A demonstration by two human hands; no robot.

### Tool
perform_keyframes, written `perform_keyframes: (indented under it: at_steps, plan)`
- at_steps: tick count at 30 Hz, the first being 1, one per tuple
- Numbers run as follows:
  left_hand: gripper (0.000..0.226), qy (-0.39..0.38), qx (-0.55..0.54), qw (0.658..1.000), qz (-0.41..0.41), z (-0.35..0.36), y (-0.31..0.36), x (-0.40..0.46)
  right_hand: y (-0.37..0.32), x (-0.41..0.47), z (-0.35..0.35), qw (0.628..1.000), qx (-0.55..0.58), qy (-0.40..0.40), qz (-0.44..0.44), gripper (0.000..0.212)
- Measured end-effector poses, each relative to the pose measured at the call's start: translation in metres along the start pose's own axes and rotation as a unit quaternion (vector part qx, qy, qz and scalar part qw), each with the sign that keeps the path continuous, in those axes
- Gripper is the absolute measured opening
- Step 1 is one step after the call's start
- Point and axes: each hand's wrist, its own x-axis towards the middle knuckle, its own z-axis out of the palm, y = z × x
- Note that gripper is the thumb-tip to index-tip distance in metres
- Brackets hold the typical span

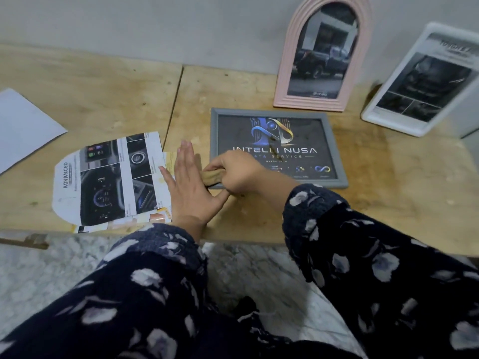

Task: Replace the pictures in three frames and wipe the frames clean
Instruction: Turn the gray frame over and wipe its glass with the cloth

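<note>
I had both hands low over the near edge of the wooden counter point(259, 224), close together and just left of the grey frame point(339, 161). My right hand point(238, 172) was closed around a folded tan cloth point(213, 176), pressing it onto the near left corner of that frame. My left hand point(189, 187) lay flat beside it, fingers straight and together, thumb spread toward the cloth, holding nothing; its palm rested on the counter's surface at the right edge of the loose printed sheets.

The grey frame lay flat and face up, midway along the counter, showing a dark picture with a blue and gold logo and the words "INTELLI NUSA". Behind it, against the far edge at the wall, the pink arched frame point(285, 73) stood upright with a dark picture of a vehicle inside. Toward the far right corner, the white frame point(373, 117) leaned back, carrying a black-and-white printed page.

To the left of my hands, a cut-out brochure page point(108, 177) headed "ADVANCED" lay flat near the front edge, with other paper scraps partly under it. A plain white sheet point(23, 125) sat at the counter's left edge, well apart from the frames. My dark floral sleeves point(363, 255) filled the foreground above a marbled floor point(39, 268).
</note>
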Motion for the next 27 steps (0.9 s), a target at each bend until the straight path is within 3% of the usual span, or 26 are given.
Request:
perform_keyframes:
  at_steps: [2,6,12,15,19,23,27]
  plan:
    - [0.119,-0.017,-0.009,1.0,0.004,0.0,-0.001,0.0,0.009,0.0,-0.012,0.997,0.067,-0.005,0.031,0.05]
    - [0.103,-0.068,0.057,0.995,0.047,0.002,-0.002,0.003,0.036,0.014,-0.046,0.982,0.142,0.098,0.075,0.046]
    - [0.097,-0.098,0.079,0.992,0.033,0.006,0.001,0.008,0.074,0.06,-0.074,0.97,0.067,0.21,0.105,0.06]
    - [0.095,-0.108,0.07,0.992,0.015,0.006,0.006,0.01,0.079,0.08,-0.076,0.971,0.016,0.211,0.107,0.055]
    - [0.091,-0.099,0.076,0.992,0.021,0.006,0.005,0.01,0.071,0.109,-0.068,0.974,0.092,0.197,0.061,0.035]
    - [0.092,-0.098,0.066,0.993,0.021,0.007,0.003,0.01,0.077,0.119,-0.056,0.987,0.033,0.147,0.054,0.037]
    - [0.093,-0.097,0.067,0.993,0.017,0.007,0.004,0.011,0.103,0.105,-0.055,0.985,0.032,0.161,0.059,0.042]
